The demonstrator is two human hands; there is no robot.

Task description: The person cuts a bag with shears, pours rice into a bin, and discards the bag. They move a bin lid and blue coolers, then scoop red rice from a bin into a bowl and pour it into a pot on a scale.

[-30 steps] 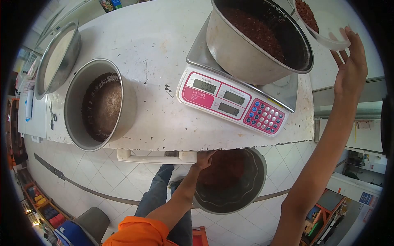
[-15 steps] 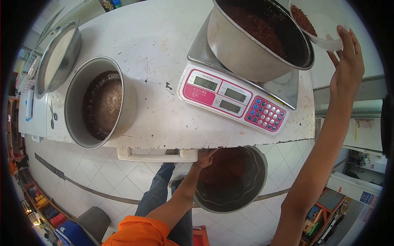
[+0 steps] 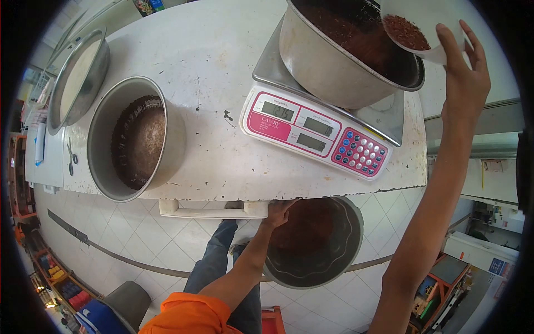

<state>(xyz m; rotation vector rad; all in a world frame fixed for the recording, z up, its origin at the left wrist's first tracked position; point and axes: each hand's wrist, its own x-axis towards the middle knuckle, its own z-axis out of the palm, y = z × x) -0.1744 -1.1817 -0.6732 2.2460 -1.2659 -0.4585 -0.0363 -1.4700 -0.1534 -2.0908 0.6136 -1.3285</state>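
My right hand (image 3: 466, 83) grips a white plastic bowl (image 3: 438, 54) by its side. The bowl holds reddish-brown flakes (image 3: 406, 32) and tilts over a large metal pot (image 3: 328, 69), which has more of the same stuff inside. That pot stands on the plate of a white and pink digital scale (image 3: 311, 131) with lit number displays. Below the table edge, my left hand (image 3: 276, 214) is closed at the rim of a grey bucket (image 3: 347, 245); its fingertips are partly hidden. Dark reddish material lies in the bucket.
A second metal pot (image 3: 175, 145) with brown powdery contents stands on the white table (image 3: 214, 72). Behind it is a metal basin (image 3: 100, 72) of pale material. Scissors (image 3: 72, 158) lie at the left. A white handle-like bar (image 3: 214, 213) juts from the table's front edge.
My right hand has moved slightly left with the bowl and tipped it further over the pot. The scale's weight reading has risen slightly. My left hand stays in place.
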